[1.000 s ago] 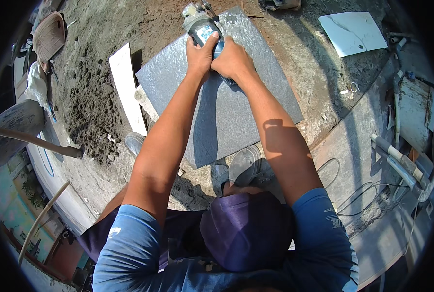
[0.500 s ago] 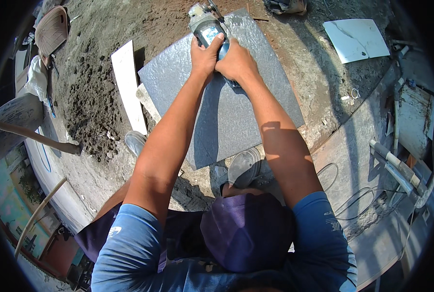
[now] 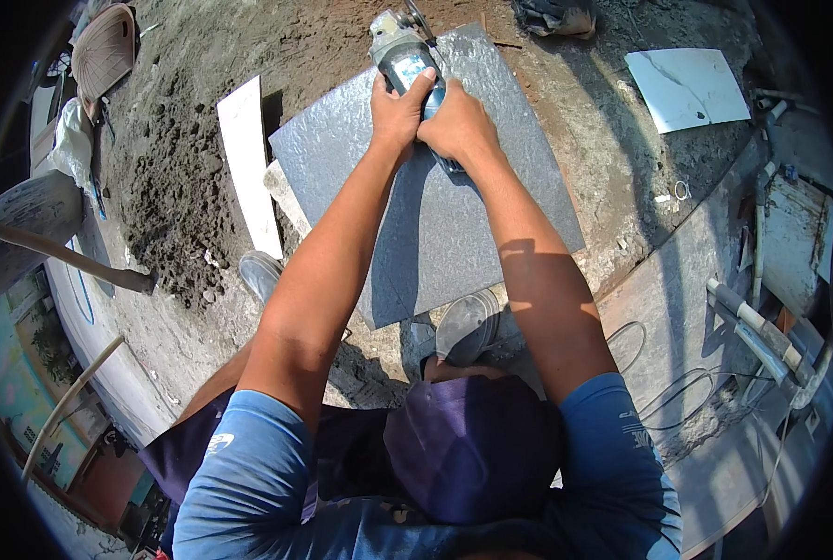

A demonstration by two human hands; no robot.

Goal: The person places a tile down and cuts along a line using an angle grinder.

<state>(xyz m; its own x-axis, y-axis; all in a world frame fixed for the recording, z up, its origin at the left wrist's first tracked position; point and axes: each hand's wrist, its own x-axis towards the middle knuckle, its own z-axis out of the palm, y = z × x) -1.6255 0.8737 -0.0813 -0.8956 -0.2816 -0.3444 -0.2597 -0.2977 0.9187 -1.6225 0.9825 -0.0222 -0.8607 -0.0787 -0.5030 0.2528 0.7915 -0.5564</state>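
Note:
Both of my arms reach forward over a large grey textured tile [image 3: 454,252] on the ground. Between my hands is an angle grinder [image 3: 407,63] with a teal body and a metal head; its disc [image 3: 421,21] shows edge-on at the far right of the head, near the tile's far edge. My left hand [image 3: 400,110] wraps the body from the left, thumb on top. My right hand [image 3: 458,123] is closed round the rear of the body from the right. Part of the grinder's grip is hidden under my fingers.
A white tile strip [image 3: 248,168] lies left of the grey tile, beside a heap of dark mortar [image 3: 178,187]. Farther left is a hoe with a wooden handle [image 3: 71,252]. A cracked white tile [image 3: 687,89] lies far right. Pipes [image 3: 757,327] and a loose cable [image 3: 678,387] are at right.
The grinder and both hands sit slightly nearer and to the right in the picture, while the view itself has shifted a little. The grip looks the same.

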